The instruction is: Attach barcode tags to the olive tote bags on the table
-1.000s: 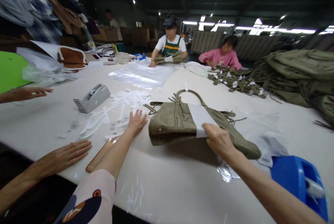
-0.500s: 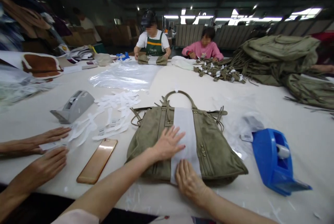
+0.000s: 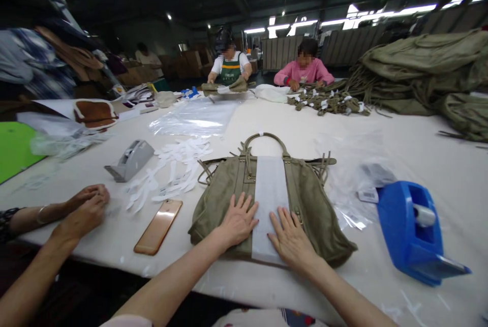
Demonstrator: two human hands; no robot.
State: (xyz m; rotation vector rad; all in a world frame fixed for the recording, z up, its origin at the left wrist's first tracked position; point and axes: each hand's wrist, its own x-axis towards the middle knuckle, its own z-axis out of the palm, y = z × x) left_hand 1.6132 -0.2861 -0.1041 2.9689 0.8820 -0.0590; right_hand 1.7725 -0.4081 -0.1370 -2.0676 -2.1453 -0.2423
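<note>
An olive green suede handbag [image 3: 312, 205] lies flat on the white table [image 3: 430, 159] in front of me, handle pointing away. A white paper strip [image 3: 270, 189] runs down its middle. My left hand [image 3: 238, 220] lies flat with spread fingers on the bag, just left of the strip. On the strip's lower right edge, my right hand [image 3: 292, 238] rests flat as well. Neither hand holds anything.
A blue tape dispenser [image 3: 414, 230] stands at the right, a grey one [image 3: 131, 160] at the left beside several white paper tags [image 3: 171, 169]. A gold phone [image 3: 159, 226] lies near another person's hands [image 3: 86, 210]. Two people work at the far end; olive bags [image 3: 427, 70] pile at right.
My left hand came from the paper tags onto the bag. My right hand slid from the strip's bottom to its right side. The bag now lies flat and squared toward me.
</note>
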